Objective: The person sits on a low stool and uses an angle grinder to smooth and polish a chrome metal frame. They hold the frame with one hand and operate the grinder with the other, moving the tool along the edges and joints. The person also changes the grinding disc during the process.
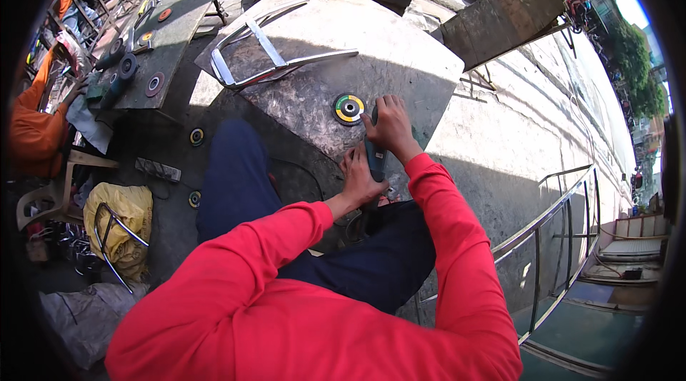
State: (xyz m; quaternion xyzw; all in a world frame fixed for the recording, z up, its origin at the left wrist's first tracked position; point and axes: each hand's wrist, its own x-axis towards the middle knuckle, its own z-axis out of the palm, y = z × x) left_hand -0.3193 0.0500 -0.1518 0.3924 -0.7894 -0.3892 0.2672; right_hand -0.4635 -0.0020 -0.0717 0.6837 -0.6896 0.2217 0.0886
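My left hand [359,175] is wrapped round the body of a dark teal angle grinder [376,158], which is held over the near edge of the work board. My right hand [391,124] closes over the grinder's upper end, covering its head. Just left of my right fingers is a flap disc [349,109] with a yellow and green centre; whether it touches the grinder is hard to tell. A bent, shiny metal tube frame [275,59] with flat crossbars rests on the far left of the work board [400,45].
Left, a low table [168,45] holds more grinders and discs. Two flap discs [196,137] and a power strip [158,169] lie on the floor. A yellow sack [118,227] sits lower left, a metal railing [536,274] right. A person in orange [36,127] is far left.
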